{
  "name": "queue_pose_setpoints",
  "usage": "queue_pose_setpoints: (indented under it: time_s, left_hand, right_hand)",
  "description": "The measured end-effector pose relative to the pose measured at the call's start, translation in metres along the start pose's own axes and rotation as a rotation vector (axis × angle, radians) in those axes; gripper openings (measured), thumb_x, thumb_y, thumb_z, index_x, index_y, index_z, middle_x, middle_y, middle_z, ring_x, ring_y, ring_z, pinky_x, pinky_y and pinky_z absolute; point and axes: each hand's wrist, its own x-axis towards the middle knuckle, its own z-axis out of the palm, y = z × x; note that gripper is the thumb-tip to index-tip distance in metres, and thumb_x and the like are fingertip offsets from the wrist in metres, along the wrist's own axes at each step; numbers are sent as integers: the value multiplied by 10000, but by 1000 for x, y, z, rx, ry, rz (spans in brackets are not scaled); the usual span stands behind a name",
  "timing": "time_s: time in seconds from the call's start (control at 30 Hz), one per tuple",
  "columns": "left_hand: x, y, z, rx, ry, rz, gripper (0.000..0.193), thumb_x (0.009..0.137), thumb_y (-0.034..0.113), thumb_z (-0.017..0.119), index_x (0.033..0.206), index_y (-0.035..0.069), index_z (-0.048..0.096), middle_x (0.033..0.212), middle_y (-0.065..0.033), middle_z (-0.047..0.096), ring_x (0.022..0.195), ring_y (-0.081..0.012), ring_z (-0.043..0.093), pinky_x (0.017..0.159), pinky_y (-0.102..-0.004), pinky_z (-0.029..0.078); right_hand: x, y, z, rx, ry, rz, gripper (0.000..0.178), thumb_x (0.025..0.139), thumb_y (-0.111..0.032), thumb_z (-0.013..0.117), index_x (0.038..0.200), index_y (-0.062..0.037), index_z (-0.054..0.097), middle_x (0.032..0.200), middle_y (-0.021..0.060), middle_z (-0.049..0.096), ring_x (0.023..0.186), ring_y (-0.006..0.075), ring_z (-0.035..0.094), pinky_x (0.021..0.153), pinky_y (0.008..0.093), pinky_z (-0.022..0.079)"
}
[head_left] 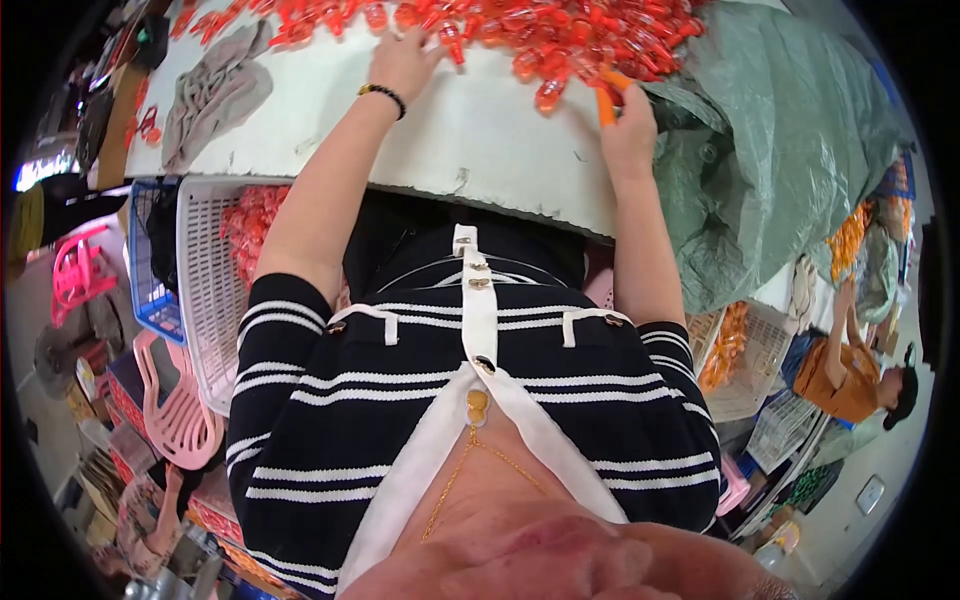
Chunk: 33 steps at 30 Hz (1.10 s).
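Observation:
A pile of red translucent plastic pieces [620, 40], bulb-shaped with narrow ends, spreads over the far side of the white tabletop [500, 140]. At its near edge my left hand [405, 62] lies palm down, fingers stretched and slightly spread, beside a loose red piece [452, 45]. A dark beaded bracelet [385, 95] circles that wrist. My right hand [632, 125] is bent at the pile's right edge. Bright orange strips [606, 104] show at its thumb and forefinger; whether these are finger covers or a held tool is unclear. Its fingertips come together near the red pieces, their contents hidden.
A green plastic sack [780, 130] drapes over the table's right side. Grey cloth [215, 95] lies at the left. Below stands a white basket [205, 290] with bagged red pieces, next to a blue crate [150, 265] and a pink chair [178, 410]. Another person [850, 375] works at right.

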Motion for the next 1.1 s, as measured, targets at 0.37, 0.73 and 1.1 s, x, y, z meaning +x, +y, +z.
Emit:
queue_pose_setpoints:
  time_s: [0.37,0.73,1.1]
  left_hand:
    - [-85,74,-25,-1654,-374,-689,249,899,205,592,1098,73,520,942,-46,615,779,-151,592,628,-271,470]
    - [-102,54,-22,-1791,-458,-914,220,921,338,556,1030,147,571,930,-36,622,772,-152,576,623,-269,448]
    - [-107,66,-32,-1796,-558,-902,229,918,342,553,919,116,595,903,-39,620,782,-133,580,601,-254,414]
  right_hand:
    - [-30,-80,10,435,-503,-138,241,870,-76,613,1110,-72,633,986,66,639,863,166,607,807,285,479]
    - [-1,53,-63,-371,89,100,252,845,-141,614,1094,-101,620,948,137,624,906,324,606,800,393,498]
    - [12,73,-61,-587,-28,43,243,800,-170,679,1025,-97,622,1020,120,599,950,318,577,801,423,479]
